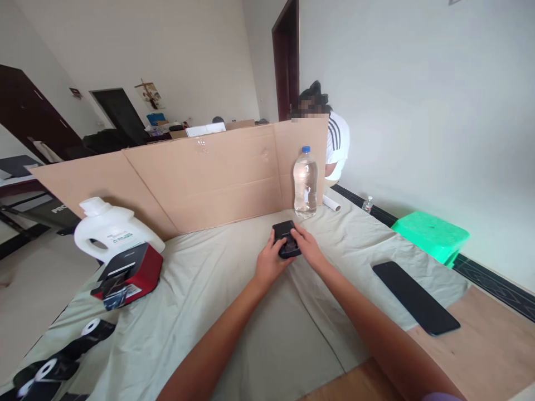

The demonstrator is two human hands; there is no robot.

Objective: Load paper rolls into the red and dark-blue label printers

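Both my hands hold a small black box-shaped device (pixel 285 235) over the cloth-covered table (pixel 234 312), far out in front of me. My left hand (pixel 270 259) grips its left side with fingers curled round it. My right hand (pixel 307 245) closes on its right side, fingers pressed on top. A clear water bottle (pixel 305 184) with a blue cap stands upright just behind the device.
A cardboard screen (pixel 200 178) stands across the back of the table. A white jug (pixel 109 227), a red and black box (pixel 130 273) and paper rolls (pixel 62 356) lie left. A black phone (pixel 413 298) lies right. A person (pixel 334 145) sits behind; a green stool (pixel 430 234) is nearby.
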